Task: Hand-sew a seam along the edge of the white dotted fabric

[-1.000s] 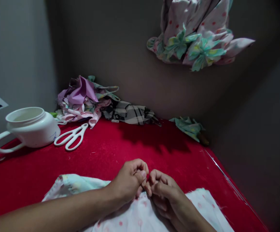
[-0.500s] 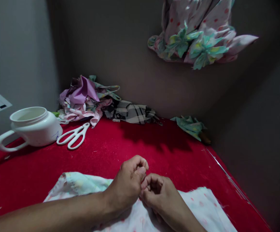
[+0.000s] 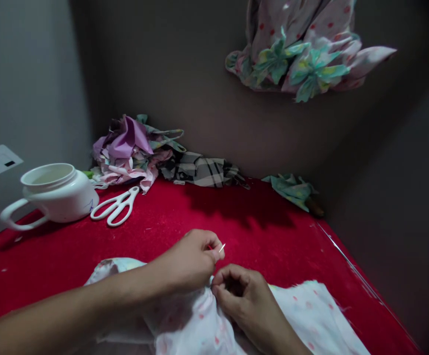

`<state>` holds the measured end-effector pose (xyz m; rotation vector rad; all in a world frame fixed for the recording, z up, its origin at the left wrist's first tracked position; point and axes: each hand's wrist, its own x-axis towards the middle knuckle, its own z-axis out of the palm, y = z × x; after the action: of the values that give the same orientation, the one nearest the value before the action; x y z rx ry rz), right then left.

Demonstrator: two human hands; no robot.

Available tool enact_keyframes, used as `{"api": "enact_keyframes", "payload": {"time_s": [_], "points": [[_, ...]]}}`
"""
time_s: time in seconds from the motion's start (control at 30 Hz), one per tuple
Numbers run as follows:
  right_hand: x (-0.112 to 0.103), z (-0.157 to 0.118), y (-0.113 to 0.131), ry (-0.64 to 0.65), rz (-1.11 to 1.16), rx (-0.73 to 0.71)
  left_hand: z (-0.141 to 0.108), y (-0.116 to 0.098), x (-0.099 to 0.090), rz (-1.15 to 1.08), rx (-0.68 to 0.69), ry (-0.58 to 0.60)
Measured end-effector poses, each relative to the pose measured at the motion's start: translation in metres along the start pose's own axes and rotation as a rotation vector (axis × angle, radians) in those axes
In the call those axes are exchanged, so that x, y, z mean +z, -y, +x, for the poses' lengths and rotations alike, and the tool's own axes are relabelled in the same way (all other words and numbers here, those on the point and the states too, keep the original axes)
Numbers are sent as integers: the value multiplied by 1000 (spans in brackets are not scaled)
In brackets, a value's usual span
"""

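Between the thumb and finger of my left hand [image 3: 194, 259], a thin shiny needle [image 3: 222, 248] sticks out past the fingertips. Any thread is too fine to make out. My right hand [image 3: 242, 298] is closed in a pinch on the white cloth with pink-red dots [image 3: 218, 330], just below and to the right of my left hand. The cloth bunches up at that pinch, and its frayed edge spreads to the right. Part of it is hidden under my left forearm.
A red-covered table [image 3: 162, 231] carries a white handled pot [image 3: 57, 195] and white-handled scissors [image 3: 118, 207] at left. Fabric scraps [image 3: 129, 143], checked cloth [image 3: 199, 167] and a green scrap [image 3: 290, 190] lie along the back. Dotted fabric with green flowers [image 3: 303, 54] hangs above.
My left hand has risen slightly away from my right hand, and the needle now shows at its fingertips. The cloth has been drawn up and bunched near my right hand.
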<state>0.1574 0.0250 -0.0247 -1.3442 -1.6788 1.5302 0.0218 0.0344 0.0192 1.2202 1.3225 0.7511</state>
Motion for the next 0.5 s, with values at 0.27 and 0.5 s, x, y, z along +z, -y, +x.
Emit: {"api": "enact_keyframes", "payload": {"time_s": [0.27,0.5], "points": [[1,-3,-2,-61,-2,-122,-11,-8,0,390,462,-168],[2,2,-5,-127,314,-32,1,8,1,308,402,-49]]}}
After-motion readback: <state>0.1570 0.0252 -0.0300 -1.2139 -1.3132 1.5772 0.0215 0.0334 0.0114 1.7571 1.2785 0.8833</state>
